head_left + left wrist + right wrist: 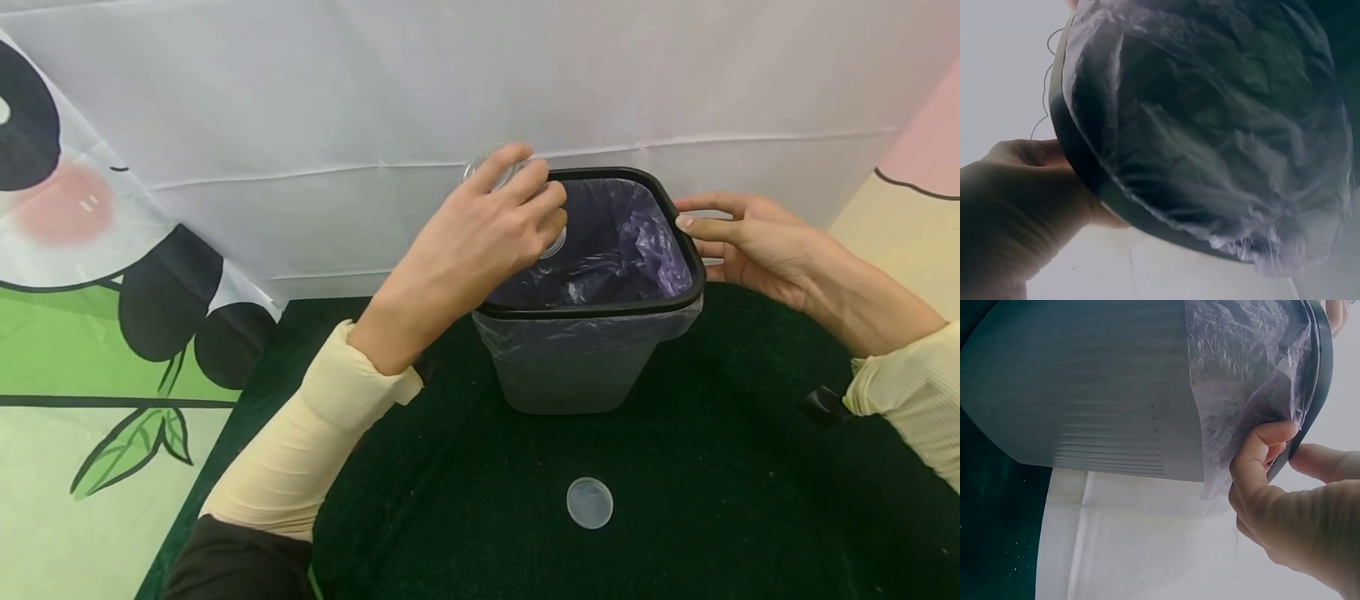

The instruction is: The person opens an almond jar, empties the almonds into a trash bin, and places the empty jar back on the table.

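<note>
My left hand point(495, 217) is over the left edge of the bin, fingers curled round a clear round plastic container point(555, 243). The container leans over the lined opening, and much of it is hidden behind the hand. At the bin's right edge, my right hand point(738, 242) pinches the black rim point(1322, 381) between thumb and curled index finger. The grey waste bin point(573, 379) stands upright with a thin purple bag point(1235, 375) folded over its rim. On the cloth in front lies a clear round lid point(590, 502).
Dark green cloth point(720, 483) covers the table under the bin. Right behind the bin hangs a white sheet point(375, 100) with printed cartoon figures at its sides. The left wrist view is mostly filled by the bag point(1229, 144) and the bin's edge.
</note>
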A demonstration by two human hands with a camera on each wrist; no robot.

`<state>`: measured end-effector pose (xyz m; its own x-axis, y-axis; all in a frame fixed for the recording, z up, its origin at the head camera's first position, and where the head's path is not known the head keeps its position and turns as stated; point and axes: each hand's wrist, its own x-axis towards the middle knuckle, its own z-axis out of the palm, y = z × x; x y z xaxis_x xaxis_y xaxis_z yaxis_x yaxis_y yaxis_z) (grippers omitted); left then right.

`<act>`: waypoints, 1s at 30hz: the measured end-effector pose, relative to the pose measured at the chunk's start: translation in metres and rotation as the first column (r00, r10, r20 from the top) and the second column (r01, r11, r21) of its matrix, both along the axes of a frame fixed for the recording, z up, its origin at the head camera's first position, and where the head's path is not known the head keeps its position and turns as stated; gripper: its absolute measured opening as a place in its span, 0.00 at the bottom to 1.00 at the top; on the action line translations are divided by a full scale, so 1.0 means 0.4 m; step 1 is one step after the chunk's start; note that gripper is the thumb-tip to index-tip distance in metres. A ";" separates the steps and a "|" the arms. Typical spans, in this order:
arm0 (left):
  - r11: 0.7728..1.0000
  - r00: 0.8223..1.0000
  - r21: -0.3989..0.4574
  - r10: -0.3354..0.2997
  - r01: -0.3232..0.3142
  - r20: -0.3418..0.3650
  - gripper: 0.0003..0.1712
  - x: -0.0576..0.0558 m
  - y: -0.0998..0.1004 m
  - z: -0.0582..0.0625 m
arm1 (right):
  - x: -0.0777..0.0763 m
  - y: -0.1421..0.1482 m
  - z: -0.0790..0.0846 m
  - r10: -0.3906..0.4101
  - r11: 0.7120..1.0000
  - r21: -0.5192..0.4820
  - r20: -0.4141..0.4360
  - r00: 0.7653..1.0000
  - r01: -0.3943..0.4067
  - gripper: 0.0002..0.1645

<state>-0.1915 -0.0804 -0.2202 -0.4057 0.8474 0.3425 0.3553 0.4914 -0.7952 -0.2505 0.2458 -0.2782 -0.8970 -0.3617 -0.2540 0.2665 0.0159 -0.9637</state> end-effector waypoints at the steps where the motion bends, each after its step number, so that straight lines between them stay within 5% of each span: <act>1: 1.000 0.999 0.005 0.001 -0.001 -0.037 0.20 -0.001 -0.001 0.001 | 0.000 0.000 0.000 0.000 1.000 0.002 0.001 1.000 0.000 0.32; 4: 1.000 0.992 0.002 0.014 -0.014 -0.123 0.23 -0.005 -0.004 0.000 | -0.001 -0.003 0.001 0.003 1.000 0.005 0.001 1.000 -0.003 0.33; 10: 0.984 0.995 -0.146 -0.104 0.103 -0.001 0.21 -0.010 -0.002 -0.021 | 0.000 -0.005 0.001 0.007 1.000 0.010 -0.002 1.000 -0.007 0.32; 16: 0.987 0.992 -0.104 -0.123 0.121 -0.012 0.22 -0.014 -0.011 -0.013 | 0.001 0.007 0.000 -0.007 1.000 -0.007 -0.009 1.000 0.007 0.29; 23: 0.996 0.985 -0.043 -0.077 0.084 0.153 0.25 -0.016 -0.023 -0.004 | 0.003 0.011 -0.004 -0.010 1.000 -0.007 -0.006 1.000 0.009 0.31; 30: 0.994 0.930 0.086 0.031 -0.067 0.365 0.28 0.000 -0.020 0.016 | 0.005 0.003 -0.003 -0.015 1.000 -0.009 -0.008 1.000 0.015 0.32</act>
<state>-0.1915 -0.0883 -0.2136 -0.5577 0.7938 0.2425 0.5840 0.5829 -0.5650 -0.2486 0.2471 -0.2792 -0.9043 -0.3504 -0.2437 0.2588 0.0037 -0.9659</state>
